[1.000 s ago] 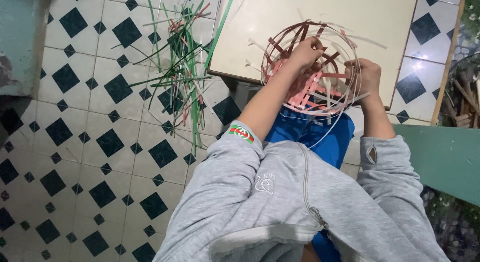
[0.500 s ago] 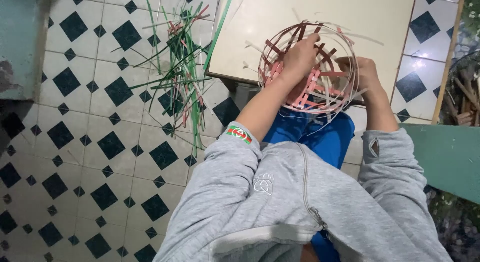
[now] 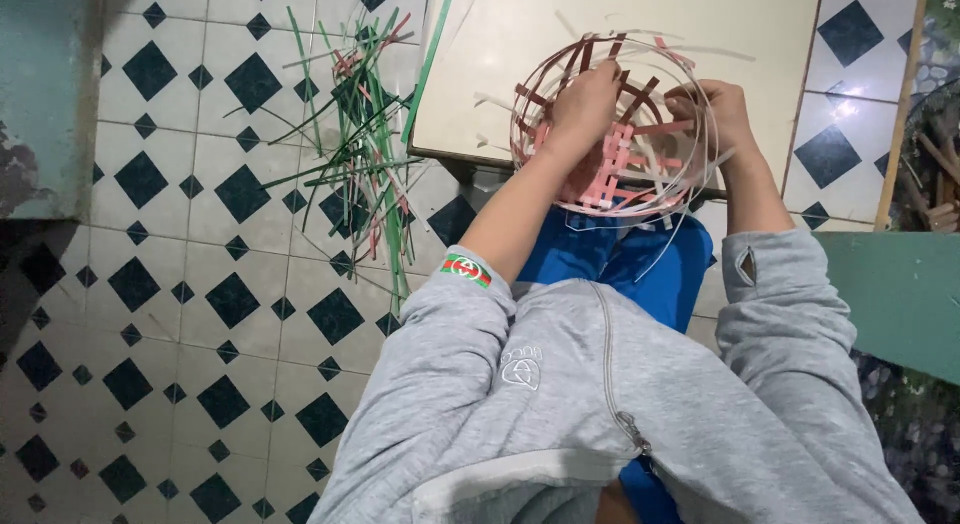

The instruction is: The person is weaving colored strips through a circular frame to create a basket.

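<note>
A: Item one, woven basket [image 3: 615, 134]: pink, dark red and white strips, unfinished, lying at the near edge of the cream board [image 3: 520, 44]. Its lower rim is hard to make out against the blue trousers [image 3: 640, 269].

B: Hands?

A: Left hand [image 3: 585, 104] reaches inside the basket, fingers closed on the strips; fingertips hidden by the weave. Right hand [image 3: 720, 109] grips the basket's outer rim. Both forearms extended, grey sleeves [image 3: 450, 344] pushed back.

B: Surroundings?

A: Loose green strips [image 3: 370, 154] heaped on the tiled floor [image 3: 170, 284], well apart to the left.
</note>
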